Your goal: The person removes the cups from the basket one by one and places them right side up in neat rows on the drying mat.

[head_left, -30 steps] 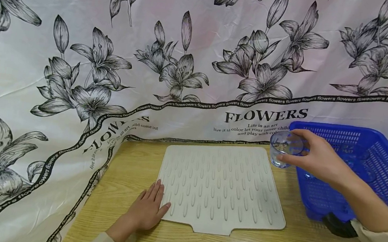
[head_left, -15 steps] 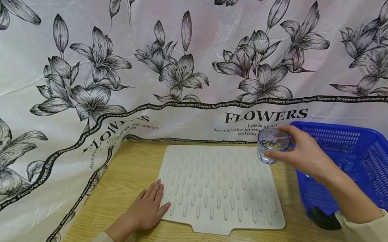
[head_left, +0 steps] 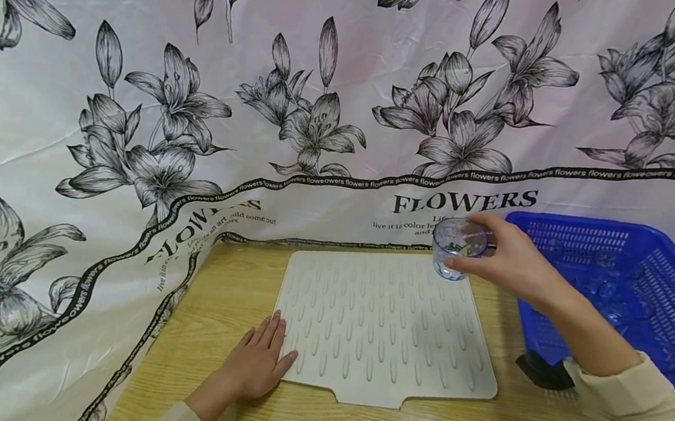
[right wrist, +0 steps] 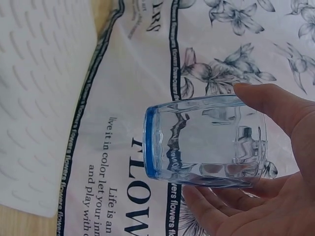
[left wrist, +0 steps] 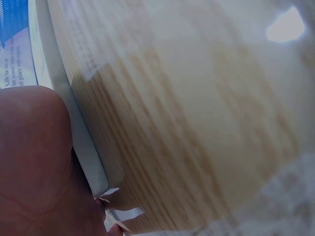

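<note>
White lily-print cloth (head_left: 357, 64) hangs along the far and left sides. The wood-grain table (head_left: 224, 295) extends toward the near side. At right stands the blue basket (head_left: 592, 224), position unchanged. To its left lies the white ridged mat (head_left: 361, 320), tab toward the near side, also unchanged. The left hand (head_left: 256, 367) remains flat at the mat's left edge, fingers straight and side by side, thumb apart; pressing force cannot be told. The right hand (head_left: 513, 262) has shifted left over the last second, away from the basket. It pinches the clear glass (right wrist: 206, 142) between thumb and fingers. The glass was beside the basket; it now hangs over the mat's far right part, clear of the surface. Which end is its mouth is uncertain. Judged from this path, the glass is in carriage from basket to mat and is not yet set down. Further glassware (head_left: 614, 297) sits in the basket; the count cannot be read.
</note>
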Demonstrator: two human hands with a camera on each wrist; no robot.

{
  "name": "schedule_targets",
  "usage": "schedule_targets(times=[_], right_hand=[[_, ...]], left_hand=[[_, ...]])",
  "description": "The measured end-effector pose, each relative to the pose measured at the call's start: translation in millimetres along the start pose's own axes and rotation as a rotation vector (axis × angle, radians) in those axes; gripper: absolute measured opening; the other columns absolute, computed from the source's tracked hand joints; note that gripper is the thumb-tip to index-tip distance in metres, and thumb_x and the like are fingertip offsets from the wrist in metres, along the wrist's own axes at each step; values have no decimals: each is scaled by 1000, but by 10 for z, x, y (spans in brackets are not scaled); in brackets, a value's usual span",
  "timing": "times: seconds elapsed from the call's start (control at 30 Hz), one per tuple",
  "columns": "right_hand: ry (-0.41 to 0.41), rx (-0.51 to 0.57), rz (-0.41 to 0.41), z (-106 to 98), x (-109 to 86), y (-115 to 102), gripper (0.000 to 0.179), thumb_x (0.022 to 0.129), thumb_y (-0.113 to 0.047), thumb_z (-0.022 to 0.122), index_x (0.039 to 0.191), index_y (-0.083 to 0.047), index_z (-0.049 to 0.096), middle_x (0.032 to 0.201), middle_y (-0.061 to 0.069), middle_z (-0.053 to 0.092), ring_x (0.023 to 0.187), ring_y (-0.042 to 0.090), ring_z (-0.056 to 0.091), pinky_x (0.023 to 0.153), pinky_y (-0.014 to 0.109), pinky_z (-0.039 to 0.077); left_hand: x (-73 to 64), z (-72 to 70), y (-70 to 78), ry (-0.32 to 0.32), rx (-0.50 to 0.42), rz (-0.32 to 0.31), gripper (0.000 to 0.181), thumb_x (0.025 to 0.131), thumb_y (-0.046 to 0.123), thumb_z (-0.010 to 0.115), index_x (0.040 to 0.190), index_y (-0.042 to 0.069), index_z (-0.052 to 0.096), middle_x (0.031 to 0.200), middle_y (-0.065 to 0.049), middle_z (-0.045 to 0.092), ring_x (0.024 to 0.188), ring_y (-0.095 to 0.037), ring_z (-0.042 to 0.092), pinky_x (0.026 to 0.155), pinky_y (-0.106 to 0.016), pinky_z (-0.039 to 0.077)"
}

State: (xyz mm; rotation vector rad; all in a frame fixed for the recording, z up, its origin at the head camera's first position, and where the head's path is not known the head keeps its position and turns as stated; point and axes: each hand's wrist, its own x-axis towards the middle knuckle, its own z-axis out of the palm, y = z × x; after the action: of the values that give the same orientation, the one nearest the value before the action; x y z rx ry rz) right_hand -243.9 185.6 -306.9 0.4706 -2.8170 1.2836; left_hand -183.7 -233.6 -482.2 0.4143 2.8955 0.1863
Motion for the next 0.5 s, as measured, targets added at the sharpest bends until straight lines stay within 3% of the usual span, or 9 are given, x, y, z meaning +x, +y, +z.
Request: schedule_targets(times=[0.3,0.5], right_hand=[[-10,2,-2,101,51,-21,93,87,-37,83,156,1,33,138,26,54,127,43,52,98,58,48],[-33,46,-26,202,129,-44,95,87,-37,83,157,1,32,139,25,54,128,43,52,99,57,48]], left_hand=[[27,41,-19,8,-12,33,78,110,53,29,161,-5,19,170,-22,9,156,-40,13,121,-61,19],[70,121,-106,26,32,19,79,110,55,26,162,-3,17,170,-20,7,157,-37,11,121,-59,20]])
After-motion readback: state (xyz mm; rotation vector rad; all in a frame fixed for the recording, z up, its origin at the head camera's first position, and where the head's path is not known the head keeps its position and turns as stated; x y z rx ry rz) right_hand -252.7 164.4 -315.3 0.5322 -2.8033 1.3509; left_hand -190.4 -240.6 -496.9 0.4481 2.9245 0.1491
